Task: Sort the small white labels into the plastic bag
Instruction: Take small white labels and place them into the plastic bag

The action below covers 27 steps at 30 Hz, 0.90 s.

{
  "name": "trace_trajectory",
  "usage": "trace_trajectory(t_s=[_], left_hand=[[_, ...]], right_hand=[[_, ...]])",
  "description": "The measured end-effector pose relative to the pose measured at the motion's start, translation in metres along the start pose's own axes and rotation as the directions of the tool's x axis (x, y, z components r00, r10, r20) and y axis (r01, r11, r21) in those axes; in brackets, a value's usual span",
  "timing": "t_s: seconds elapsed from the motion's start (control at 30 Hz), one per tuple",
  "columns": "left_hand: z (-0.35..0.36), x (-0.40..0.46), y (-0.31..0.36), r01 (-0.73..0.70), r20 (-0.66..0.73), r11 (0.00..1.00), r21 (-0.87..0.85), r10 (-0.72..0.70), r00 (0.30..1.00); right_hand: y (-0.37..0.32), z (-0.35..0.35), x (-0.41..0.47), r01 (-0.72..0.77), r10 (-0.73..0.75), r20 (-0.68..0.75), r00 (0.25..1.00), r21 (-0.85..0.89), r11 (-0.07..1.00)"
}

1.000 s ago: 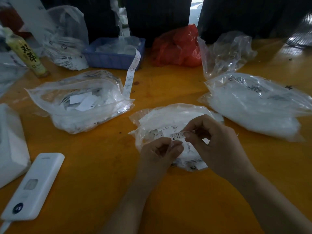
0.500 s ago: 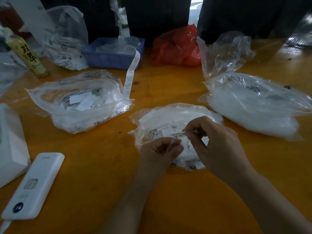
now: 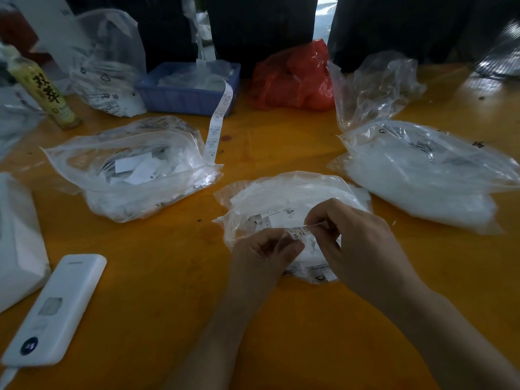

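Note:
A small white label (image 3: 298, 231) printed "XS" is pinched between my two hands just above a clear plastic bag (image 3: 284, 192) holding several loose white labels, at the table's centre. My left hand (image 3: 266, 251) pinches the label's lower end with thumb and curled fingers. My right hand (image 3: 357, 243) pinches its upper end, fingers curled over the bag. A second clear bag (image 3: 92, 153) with white labels inside lies to the left. A long strip of labels (image 3: 218, 119) hangs from the blue tray (image 3: 180, 98) down to that bag.
The orange table (image 3: 168, 277) carries a white power bank (image 3: 56, 308) at front left, a white box (image 3: 17, 237) at the left edge, a bottle (image 3: 42, 88), a red bag (image 3: 292, 77), and large clear bags (image 3: 422, 170) on the right.
The label between my hands has turned so its "XS" print faces up. Both hands stay over the centre bag with only small finger shifts.

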State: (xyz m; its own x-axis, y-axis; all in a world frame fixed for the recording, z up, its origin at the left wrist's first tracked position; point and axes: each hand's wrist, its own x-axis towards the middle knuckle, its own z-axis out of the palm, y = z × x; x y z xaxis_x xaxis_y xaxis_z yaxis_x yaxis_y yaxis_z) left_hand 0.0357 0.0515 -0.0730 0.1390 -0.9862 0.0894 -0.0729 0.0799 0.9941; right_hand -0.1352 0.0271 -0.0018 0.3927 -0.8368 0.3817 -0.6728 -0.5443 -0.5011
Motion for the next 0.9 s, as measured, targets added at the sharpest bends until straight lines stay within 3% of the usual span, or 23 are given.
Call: trace_trajectory(t_s=[0.47, 0.67, 0.9], left_hand=[[0.0001, -0.0014, -0.0004, 0.041, -0.029, 0.991, -0.124, -0.045, 0.999], [-0.0006, -0.0019, 0.0028, 0.030, -0.016, 0.986, -0.161, -0.033, 0.999], [0.0006, -0.0017, 0.0053, 0.017, -0.001, 0.976, -0.218, -0.018, 1.000]], right_hand=[[0.0042, -0.0030, -0.0002, -0.027, 0.029, 0.034, 0.999, -0.059, 0.998], [0.0062, 0.0000, 0.0004, -0.047, 0.048, -0.089, 0.995, 0.013, 0.999], [0.0016, 0.0049, 0.0037, -0.073, 0.079, -0.094, 0.992, 0.069, 0.995]])
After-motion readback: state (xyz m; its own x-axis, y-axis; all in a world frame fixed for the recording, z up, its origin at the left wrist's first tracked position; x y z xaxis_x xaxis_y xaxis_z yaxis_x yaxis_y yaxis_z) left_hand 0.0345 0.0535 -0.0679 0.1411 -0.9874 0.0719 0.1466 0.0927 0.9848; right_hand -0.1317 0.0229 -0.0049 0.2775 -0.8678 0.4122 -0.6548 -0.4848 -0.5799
